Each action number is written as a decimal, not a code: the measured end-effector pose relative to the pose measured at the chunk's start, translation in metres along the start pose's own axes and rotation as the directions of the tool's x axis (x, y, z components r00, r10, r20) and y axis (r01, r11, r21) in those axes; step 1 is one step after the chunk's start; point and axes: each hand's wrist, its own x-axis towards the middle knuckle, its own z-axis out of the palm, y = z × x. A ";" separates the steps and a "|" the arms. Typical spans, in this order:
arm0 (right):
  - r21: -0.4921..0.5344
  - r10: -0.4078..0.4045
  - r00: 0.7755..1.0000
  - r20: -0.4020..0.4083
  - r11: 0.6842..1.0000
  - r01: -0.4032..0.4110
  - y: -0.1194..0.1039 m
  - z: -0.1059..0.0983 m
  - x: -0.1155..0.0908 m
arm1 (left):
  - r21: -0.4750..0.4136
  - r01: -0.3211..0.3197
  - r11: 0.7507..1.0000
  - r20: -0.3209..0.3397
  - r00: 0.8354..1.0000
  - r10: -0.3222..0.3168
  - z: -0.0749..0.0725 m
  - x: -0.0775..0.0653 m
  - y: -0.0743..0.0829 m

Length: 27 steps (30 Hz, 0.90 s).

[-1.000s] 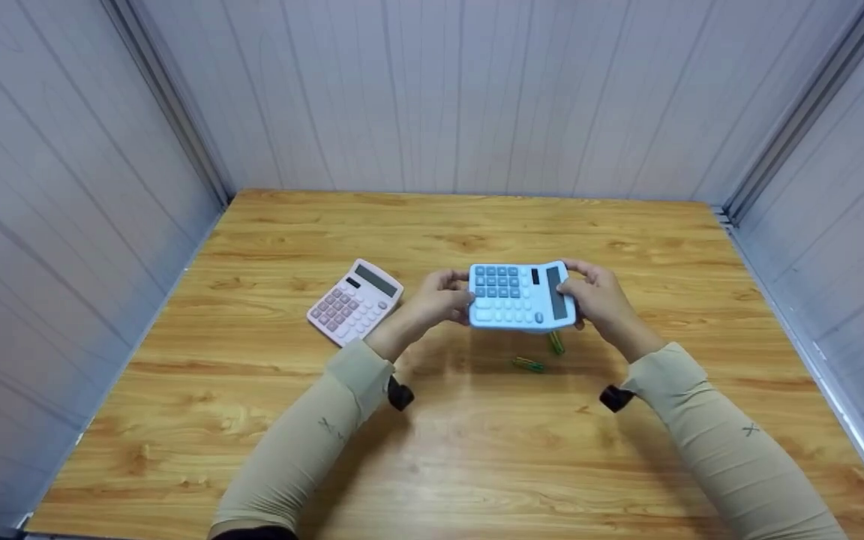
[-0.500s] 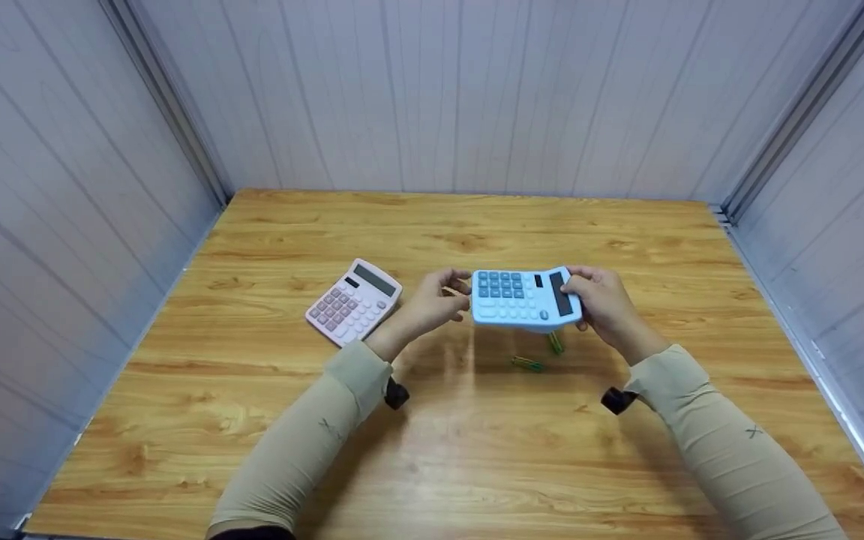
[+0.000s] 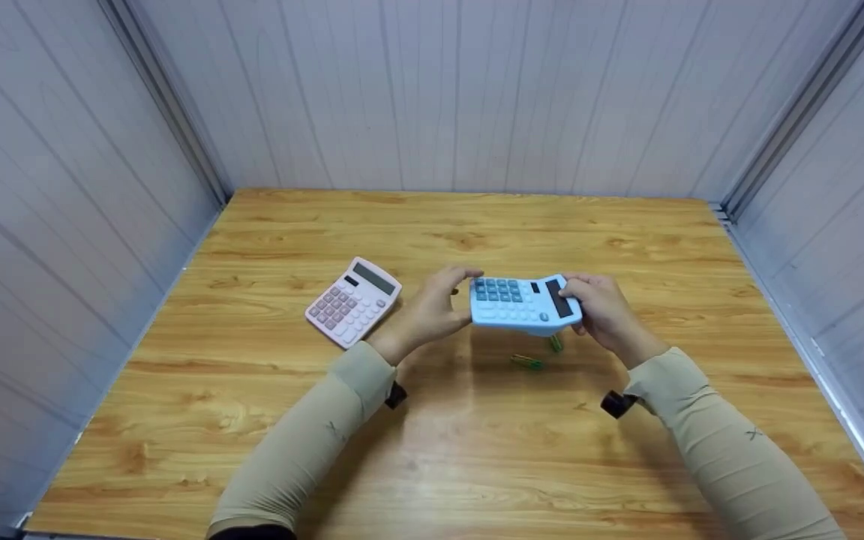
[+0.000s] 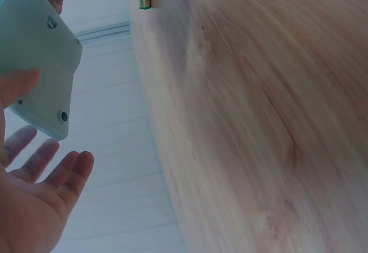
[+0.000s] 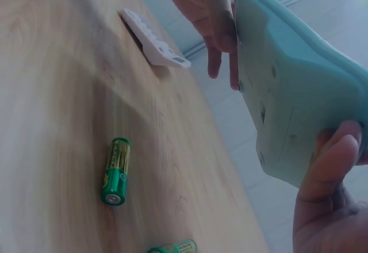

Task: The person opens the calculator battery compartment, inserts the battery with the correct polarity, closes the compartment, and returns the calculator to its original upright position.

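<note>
A light blue calculator is held above the table, keys up and screen to the right. My right hand grips its screen end, thumb on top. In the right wrist view, that hand's fingers press the underside. My left hand is at the other end, thumb and index finger spread about the edge. In the left wrist view, one digit lies against the underside while the other fingers stand apart from it. Below, two green-and-gold batteries lie on the wood.
A pink calculator lies on the wooden table, left of my left hand. White panel walls stand at the back and both sides. The second battery is partly hidden near the blue calculator.
My left hand has loosened from the blue calculator's end, its fingers now spread wider. The calculator has dipped slightly and tilted while my right hand kept its grip.
</note>
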 end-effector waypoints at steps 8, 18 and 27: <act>0.004 0.084 0.996 0.013 0.996 -0.084 0.002 0.003 -0.002 | 0.076 -0.188 0.979 0.042 0.982 0.186 0.004 -0.003 0.000; 0.011 0.102 0.994 0.028 0.995 -0.103 0.006 0.007 0.000 | 0.165 -0.365 0.916 0.077 0.931 0.357 0.005 -0.008 0.003; 0.002 0.103 0.993 0.049 0.995 -0.103 0.008 0.008 -0.001 | 0.163 -0.415 0.895 0.078 0.910 0.407 0.005 -0.012 0.000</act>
